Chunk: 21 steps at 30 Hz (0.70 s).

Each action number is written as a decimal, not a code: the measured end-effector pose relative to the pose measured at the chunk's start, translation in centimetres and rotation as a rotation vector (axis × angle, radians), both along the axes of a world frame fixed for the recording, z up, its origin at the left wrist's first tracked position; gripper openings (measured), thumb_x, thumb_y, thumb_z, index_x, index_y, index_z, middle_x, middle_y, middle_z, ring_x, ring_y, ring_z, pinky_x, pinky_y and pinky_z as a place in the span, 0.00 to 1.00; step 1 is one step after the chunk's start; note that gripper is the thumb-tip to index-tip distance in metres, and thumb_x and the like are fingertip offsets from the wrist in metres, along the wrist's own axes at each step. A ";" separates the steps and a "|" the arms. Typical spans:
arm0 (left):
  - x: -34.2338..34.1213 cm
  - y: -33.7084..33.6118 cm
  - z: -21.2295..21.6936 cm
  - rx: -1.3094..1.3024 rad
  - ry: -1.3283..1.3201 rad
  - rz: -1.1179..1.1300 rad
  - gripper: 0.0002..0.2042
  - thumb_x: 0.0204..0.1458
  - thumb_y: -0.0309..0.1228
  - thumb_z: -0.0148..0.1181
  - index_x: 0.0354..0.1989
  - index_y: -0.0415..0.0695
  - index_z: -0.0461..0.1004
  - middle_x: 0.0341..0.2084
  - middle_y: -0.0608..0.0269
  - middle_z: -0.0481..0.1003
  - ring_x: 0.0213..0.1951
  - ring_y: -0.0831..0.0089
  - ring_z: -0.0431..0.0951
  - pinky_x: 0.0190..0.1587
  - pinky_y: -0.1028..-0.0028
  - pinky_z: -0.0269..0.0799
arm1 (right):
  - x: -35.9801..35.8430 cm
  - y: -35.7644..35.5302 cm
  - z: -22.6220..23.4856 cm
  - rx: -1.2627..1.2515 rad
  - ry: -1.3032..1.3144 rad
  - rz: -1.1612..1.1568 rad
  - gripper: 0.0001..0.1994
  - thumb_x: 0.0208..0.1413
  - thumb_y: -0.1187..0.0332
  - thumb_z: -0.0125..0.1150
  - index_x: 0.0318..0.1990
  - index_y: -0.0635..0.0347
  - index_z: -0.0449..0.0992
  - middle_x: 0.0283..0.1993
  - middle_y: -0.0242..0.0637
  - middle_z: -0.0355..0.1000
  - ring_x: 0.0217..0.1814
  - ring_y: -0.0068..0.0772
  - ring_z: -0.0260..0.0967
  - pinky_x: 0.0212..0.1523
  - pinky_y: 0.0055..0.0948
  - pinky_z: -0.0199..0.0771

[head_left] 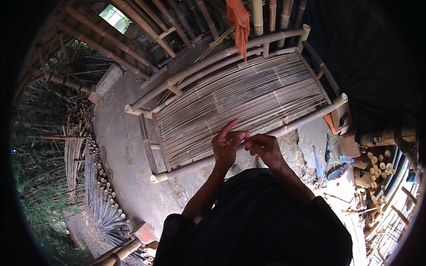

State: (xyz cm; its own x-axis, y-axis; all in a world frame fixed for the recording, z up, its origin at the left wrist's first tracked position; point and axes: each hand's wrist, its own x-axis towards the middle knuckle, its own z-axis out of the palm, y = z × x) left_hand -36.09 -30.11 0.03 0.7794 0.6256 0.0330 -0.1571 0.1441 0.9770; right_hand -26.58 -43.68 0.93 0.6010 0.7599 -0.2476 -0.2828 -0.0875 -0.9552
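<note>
My two hands meet over the front rail of a bamboo bench [239,102] with a slatted seat. My left hand [225,145] has its index finger stretched up and away from the others, and its thumb side reaches toward the right hand. The fingertips of my right hand [265,150] are pinched together close beside it. Anything between those fingertips is too small or dark to make out. Neither hand appears to rest on the slats below.
Stacked bamboo poles [104,186] lie at the left, and cut bamboo [379,166] is piled at the right. An orange cloth [239,24] hangs over the back rail. On the floor at right are a saw [317,163], a sandal [337,172] and a plastic bottle [346,159].
</note>
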 end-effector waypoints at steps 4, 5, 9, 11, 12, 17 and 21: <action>0.2 0.1 0.6 -0.060 0.037 -0.122 0.27 0.56 0.20 0.60 0.64 0.32 0.59 0.34 0.51 0.82 0.39 0.68 0.82 0.47 0.69 0.78 | 1.1 -0.3 -0.4 0.029 -0.325 -0.182 0.09 0.59 0.72 0.61 0.44 0.67 0.76 0.43 0.40 0.76 0.44 0.28 0.76 0.44 0.29 0.79; 0.1 0.2 0.7 -0.065 0.051 -0.157 0.29 0.56 0.20 0.61 0.65 0.32 0.57 0.34 0.51 0.82 0.39 0.68 0.83 0.47 0.69 0.79 | 1.4 -0.3 -0.6 0.008 -0.394 -0.203 0.09 0.59 0.72 0.61 0.44 0.67 0.76 0.42 0.40 0.76 0.44 0.28 0.76 0.44 0.29 0.79; -0.1 0.4 0.0 -0.111 0.100 -0.215 0.30 0.55 0.20 0.61 0.66 0.32 0.56 0.32 0.52 0.81 0.38 0.69 0.82 0.46 0.69 0.79 | 2.4 -0.1 -0.8 0.199 -0.154 0.077 0.07 0.60 0.76 0.59 0.44 0.68 0.77 0.41 0.40 0.76 0.44 0.27 0.77 0.42 0.27 0.78; -0.2 0.2 0.0 -0.136 0.112 -0.213 0.30 0.55 0.20 0.62 0.65 0.32 0.57 0.32 0.52 0.81 0.38 0.70 0.82 0.47 0.69 0.78 | 2.5 -0.2 -1.0 0.210 -0.109 0.076 0.05 0.61 0.78 0.59 0.41 0.69 0.77 0.38 0.39 0.76 0.41 0.26 0.76 0.42 0.26 0.78; -0.1 0.2 0.1 -0.129 0.113 -0.221 0.30 0.55 0.21 0.63 0.65 0.32 0.57 0.32 0.53 0.82 0.37 0.71 0.82 0.47 0.70 0.78 | 2.7 -0.2 -1.4 0.220 -0.099 0.080 0.04 0.61 0.77 0.59 0.41 0.69 0.77 0.37 0.39 0.76 0.40 0.26 0.76 0.42 0.26 0.77; -0.1 0.0 0.1 -0.065 0.175 -0.271 0.32 0.55 0.24 0.64 0.67 0.32 0.55 0.31 0.55 0.82 0.36 0.74 0.82 0.45 0.73 0.78 | 2.5 -0.3 -1.1 0.130 -0.138 0.081 0.06 0.63 0.73 0.57 0.39 0.69 0.75 0.34 0.38 0.76 0.37 0.25 0.75 0.41 0.26 0.77; -0.2 -0.4 -0.3 -0.050 0.169 -0.276 0.33 0.55 0.25 0.64 0.67 0.32 0.55 0.31 0.55 0.83 0.37 0.76 0.82 0.44 0.75 0.78 | 2.5 -0.4 -0.6 0.022 -0.193 0.103 0.09 0.64 0.70 0.56 0.41 0.70 0.74 0.34 0.39 0.76 0.37 0.26 0.75 0.41 0.27 0.77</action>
